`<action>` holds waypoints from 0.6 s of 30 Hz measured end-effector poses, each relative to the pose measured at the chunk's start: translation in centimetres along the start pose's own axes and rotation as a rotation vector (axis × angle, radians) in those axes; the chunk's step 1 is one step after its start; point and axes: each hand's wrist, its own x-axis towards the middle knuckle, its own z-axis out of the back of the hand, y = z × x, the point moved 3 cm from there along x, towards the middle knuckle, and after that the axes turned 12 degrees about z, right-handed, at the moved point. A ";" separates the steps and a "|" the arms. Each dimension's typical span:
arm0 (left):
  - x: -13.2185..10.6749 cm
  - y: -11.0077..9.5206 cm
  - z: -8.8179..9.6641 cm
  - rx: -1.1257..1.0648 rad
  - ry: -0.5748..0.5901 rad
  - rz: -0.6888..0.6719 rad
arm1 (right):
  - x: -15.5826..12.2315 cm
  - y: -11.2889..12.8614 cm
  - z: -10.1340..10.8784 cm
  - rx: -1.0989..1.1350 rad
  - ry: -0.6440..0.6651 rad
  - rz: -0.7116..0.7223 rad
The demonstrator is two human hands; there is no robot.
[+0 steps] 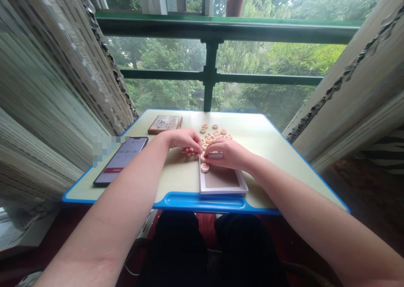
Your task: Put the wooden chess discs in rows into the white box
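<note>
Round wooden xiangqi pieces (213, 132) lay clustered at twelve o'clock; one sat in the white tray (222, 190). Right hand (227, 154) pinched another piece (203, 156); left hand (184, 141) curled, grip unclear.

1. This looks like a room in a private home, with a seat pulled up close to a window
2. Long woven curtains (53, 81) hang drawn back on both sides of the window
3. The green-railed window frame (221, 26) looks out onto leafy trees (277, 55)
4. A red patterned carpet (372, 186) covers the floor beside the small blue-edged study desk (202, 202)
5. A phone (121, 160) and xiangqi pieces (214, 132) on the desk are everyday household things
</note>
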 end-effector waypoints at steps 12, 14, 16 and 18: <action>0.1 0.0 -0.1 -0.003 0.019 0.004 | -0.2 -0.1 0.8 -0.006 0.043 -0.077; 0.3 0.2 0.1 0.005 0.017 -0.005 | -0.2 -0.3 0.9 -0.026 0.043 -0.095; 0.4 0.3 0.2 0.015 0.011 -0.012 | -0.3 -0.5 0.9 -0.040 0.046 -0.108; 0.6 0.4 0.2 0.023 0.010 -0.013 | -0.4 -0.7 0.7 -0.045 0.055 -0.112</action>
